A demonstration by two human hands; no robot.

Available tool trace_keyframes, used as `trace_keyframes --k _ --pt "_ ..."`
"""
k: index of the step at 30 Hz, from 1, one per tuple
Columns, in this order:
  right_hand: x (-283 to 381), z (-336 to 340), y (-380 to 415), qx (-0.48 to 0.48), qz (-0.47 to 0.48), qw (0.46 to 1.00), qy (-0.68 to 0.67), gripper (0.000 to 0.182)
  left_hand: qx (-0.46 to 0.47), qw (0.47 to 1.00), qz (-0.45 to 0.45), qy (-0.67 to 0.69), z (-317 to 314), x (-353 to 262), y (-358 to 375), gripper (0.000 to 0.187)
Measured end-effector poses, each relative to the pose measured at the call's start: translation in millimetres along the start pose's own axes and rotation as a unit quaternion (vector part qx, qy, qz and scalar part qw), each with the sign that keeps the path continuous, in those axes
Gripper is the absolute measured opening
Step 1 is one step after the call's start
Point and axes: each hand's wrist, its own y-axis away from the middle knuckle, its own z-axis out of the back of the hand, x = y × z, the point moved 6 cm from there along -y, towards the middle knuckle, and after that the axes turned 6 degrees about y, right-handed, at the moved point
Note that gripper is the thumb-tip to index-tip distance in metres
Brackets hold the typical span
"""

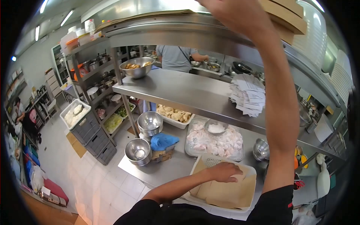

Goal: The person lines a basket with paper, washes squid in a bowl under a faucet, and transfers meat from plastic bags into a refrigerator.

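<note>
Head view of a kitchen work station. The left hand (224,172) is laid flat, fingers spread and palm down, on a sheet of brown paper (225,192) that lines a white tray (252,173) at the near edge of the steel counter (176,163); nothing is gripped by it. A patch of the tray's perforated bottom is left uncovered at the far left corner. The right hand (234,13) is raised to the top shelf (195,32), where flat brown cardboard pieces (285,17) are stacked; the fingers are cut off by the upper edge of the picture, so whether anything is clasped cannot be told. The two hands are held well apart, one low and one high.

Just behind the lined tray, a second tray of floured pieces (214,142) is seen, with a small bowl of white powder (215,128) set on it. To its left a blue cloth (163,141) is draped over a container, flanked by stacked steel bowls (138,151). A white tub of pale fried pieces (175,114) is placed further back. On the middle shelf a large steel bowl (137,66) of browned food is placed at the left, and a sheaf of paper slips (248,93) is hung at the right. Another person (175,58) is shown at a far counter.
</note>
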Motion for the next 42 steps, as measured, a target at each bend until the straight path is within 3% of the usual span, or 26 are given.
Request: trace_keyframes --k 3,5,6,9,13,17,19,20,21,23,25,26,28,29,31,35,38,42 --pt "-10.0 -39.9 -17.7 -0.008 0.021 0.997 0.074 0.028 -0.028 0.999 0.013 0.013 28.7 -6.0 15.2 0.039" --pt "-42.3 -89.4 -25.5 0.251 -0.097 0.950 0.159 0.029 -0.047 0.998 0.029 0.025 42.8 -6.7 28.7 0.037" --pt "-48.6 -99.4 -26.1 0.249 -0.091 0.952 0.152 0.029 -0.050 0.997 0.031 0.043 48.7 -8.3 35.8 0.035" --pt "-44.6 -94.0 -23.2 0.094 0.014 0.981 0.167 0.025 -0.075 0.994 0.026 0.076 72.3 -7.6 56.7 0.031" --pt "-21.0 -78.3 -25.6 0.068 -0.022 0.989 0.130 0.014 -0.183 0.980 -0.018 0.071 136.6 -11.8 89.6 0.023" --pt "-27.2 -79.3 -34.9 0.101 -0.057 0.988 0.103 0.014 -0.309 0.950 -0.036 -0.031 234.5 -35.8 147.7 0.023" --pt "-29.8 -77.8 -34.4 0.143 -0.091 0.982 0.086 0.017 -0.466 0.866 -0.019 -0.179 309.7 -47.2 204.9 0.013" --pt "-24.7 -75.3 -35.1 0.142 -0.088 0.982 0.084 0.017 -0.568 0.784 0.023 -0.250 350.5 -65.4 232.3 0.017" --pt "-23.5 -74.7 -33.7 0.165 -0.125 0.977 0.058 0.021 -0.650 0.724 -0.097 -0.210 395.5 -75.4 257.3 0.018" --pt "-29.7 -81.4 -34.8 0.186 -0.161 0.969 0.033 0.024 -0.763 0.609 -0.139 -0.166 473.3 -78.4 306.8 0.016" --pt "-35.2 -97.0 -36.6 0.204 -0.082 0.975 0.027 0.032 -0.823 0.545 -0.121 -0.103 538.3 -57.5 345.5 0.019" --pt "-37.4 -102.0 -35.3 0.204 -0.083 0.975 0.026 0.032 -0.823 0.546 -0.121 -0.103 565.0 -45.2 356.8 0.019" --pt "-37.6 -107.5 -38.9 0.183 -0.066 0.981 0.015 0.029 -0.790 0.601 0.067 -0.102 606.0 -9.4 366.5 0.029" --pt "-38.0 -110.4 -40.0 0.184 -0.065 0.981 0.016 0.029 -0.791 0.600 0.066 -0.100 606.3 -7.0 366.3 0.029" --pt "-37.8 -116.8 -40.2 0.199 -0.044 0.978 0.037 0.040 -0.741 0.668 0.021 0.058 608.5 13.2 349.9 0.037" --pt "-36.9 -121.1 -47.4 0.211 -0.052 0.975 0.051 0.039 -0.763 0.646 0.011 0.025 598.6 13.6 348.4 0.044" --pt "-41.1 -121.8 -58.3 0.263 -0.095 0.956 0.093 0.042 -0.777 0.625 -0.008 0.076 600.8 11.1 350.2 0.049" --pt "-48.9 -135.9 -73.6 0.313 -0.116 0.934 0.129 0.048 -0.716 0.696 -0.022 0.047 606.6 4.6 343.4 0.053"
